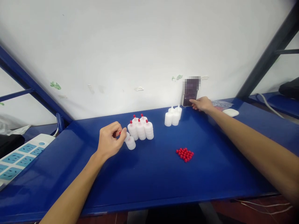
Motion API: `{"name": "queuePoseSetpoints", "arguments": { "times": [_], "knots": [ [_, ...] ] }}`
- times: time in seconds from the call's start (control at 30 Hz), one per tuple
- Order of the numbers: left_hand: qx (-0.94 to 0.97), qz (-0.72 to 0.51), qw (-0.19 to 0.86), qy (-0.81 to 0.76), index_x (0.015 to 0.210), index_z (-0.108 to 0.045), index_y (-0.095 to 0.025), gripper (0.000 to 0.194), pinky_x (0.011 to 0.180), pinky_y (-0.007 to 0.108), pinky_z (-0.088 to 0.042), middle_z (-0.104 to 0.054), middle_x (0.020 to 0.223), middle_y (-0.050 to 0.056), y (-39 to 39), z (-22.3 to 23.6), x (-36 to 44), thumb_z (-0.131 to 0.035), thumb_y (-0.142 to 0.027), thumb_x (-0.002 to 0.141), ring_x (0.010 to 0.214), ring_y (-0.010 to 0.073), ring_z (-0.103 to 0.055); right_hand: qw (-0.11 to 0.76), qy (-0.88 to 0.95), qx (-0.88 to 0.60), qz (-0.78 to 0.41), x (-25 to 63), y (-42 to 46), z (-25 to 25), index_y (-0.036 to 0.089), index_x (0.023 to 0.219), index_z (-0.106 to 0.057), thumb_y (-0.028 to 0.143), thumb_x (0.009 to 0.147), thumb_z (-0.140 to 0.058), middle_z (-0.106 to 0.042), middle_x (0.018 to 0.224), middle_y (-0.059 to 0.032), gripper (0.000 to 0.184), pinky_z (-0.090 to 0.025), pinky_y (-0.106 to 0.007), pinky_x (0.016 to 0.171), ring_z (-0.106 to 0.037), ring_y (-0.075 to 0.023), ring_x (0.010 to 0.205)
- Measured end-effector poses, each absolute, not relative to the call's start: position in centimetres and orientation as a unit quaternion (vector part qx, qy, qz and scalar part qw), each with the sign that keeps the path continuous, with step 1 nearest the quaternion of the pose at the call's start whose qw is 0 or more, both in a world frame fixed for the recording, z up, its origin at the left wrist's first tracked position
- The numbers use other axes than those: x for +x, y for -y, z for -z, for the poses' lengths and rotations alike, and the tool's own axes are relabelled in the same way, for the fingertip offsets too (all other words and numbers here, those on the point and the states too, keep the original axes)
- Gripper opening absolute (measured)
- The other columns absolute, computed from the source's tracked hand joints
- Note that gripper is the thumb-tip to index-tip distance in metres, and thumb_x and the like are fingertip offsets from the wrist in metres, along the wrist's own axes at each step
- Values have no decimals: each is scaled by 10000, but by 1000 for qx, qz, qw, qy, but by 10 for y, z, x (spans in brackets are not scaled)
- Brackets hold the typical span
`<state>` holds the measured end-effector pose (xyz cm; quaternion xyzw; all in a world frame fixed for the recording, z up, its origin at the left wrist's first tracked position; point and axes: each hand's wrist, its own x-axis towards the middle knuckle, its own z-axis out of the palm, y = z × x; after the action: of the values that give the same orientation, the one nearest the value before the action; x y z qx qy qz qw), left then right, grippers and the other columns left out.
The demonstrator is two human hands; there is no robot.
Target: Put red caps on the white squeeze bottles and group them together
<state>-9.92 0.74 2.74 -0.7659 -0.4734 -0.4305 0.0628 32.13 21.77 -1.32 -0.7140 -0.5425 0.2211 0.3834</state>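
Note:
My left hand is closed in a pinch at the left of the table, with a bit of a red cap showing between the fingers. Right by its fingertips stands a small white bottle, and another white bottle is partly hidden behind the hand. Whether the cap sits on a bottle is hidden. Several white bottles with red caps stand grouped just to the right. My right hand reaches to the back, its index finger stretched onto the lower screen of a phone leaning on the wall.
Several uncapped white bottles stand near the wall. A cluster of loose red caps lies on the blue table. A white rounded object and a clear plastic bag are at right. A power strip lies at left.

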Motion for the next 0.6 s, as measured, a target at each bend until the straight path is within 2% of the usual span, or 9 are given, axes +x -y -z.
{"name": "queuePoseSetpoints", "arguments": {
  "times": [0.23, 0.4, 0.53, 0.6],
  "knots": [
    [-754, 451, 54, 474, 571, -311, -188, 388, 492, 245, -262, -311, 532, -64, -6, -25, -96, -595, -226, 831, 486, 75, -290, 374, 564, -709, -198, 317, -214, 13, 112, 637, -653, 395, 869, -640, -682, 607, -104, 366, -431, -247, 431, -556, -120, 444],
    [-769, 425, 62, 473, 581, -319, -188, 374, 487, 232, -271, -331, 532, -64, -7, -24, -96, -590, -255, 831, 485, 72, -289, 363, 608, -686, -167, 313, -189, 11, 134, 635, -669, 485, 856, -621, -669, 580, -70, 418, -450, -251, 531, -583, -139, 514],
    [-771, 405, 55, 488, 580, -327, -187, 374, 486, 225, -266, -319, 531, -67, -7, -23, -94, -589, -278, 832, 490, 73, -281, 362, 646, -663, -108, 312, -157, 10, 166, 617, -640, 582, 765, -678, -602, 505, -30, 443, -413, -273, 535, -524, -144, 481],
    [-772, 398, 53, 493, 577, -338, -184, 377, 489, 221, -265, -317, 531, -68, -8, -23, -94, -592, -282, 837, 492, 71, -283, 365, 650, -661, -85, 311, -143, 8, 179, 604, -622, 573, 723, -714, -574, 493, -14, 422, -409, -281, 563, -515, -147, 493]
  ]
}}
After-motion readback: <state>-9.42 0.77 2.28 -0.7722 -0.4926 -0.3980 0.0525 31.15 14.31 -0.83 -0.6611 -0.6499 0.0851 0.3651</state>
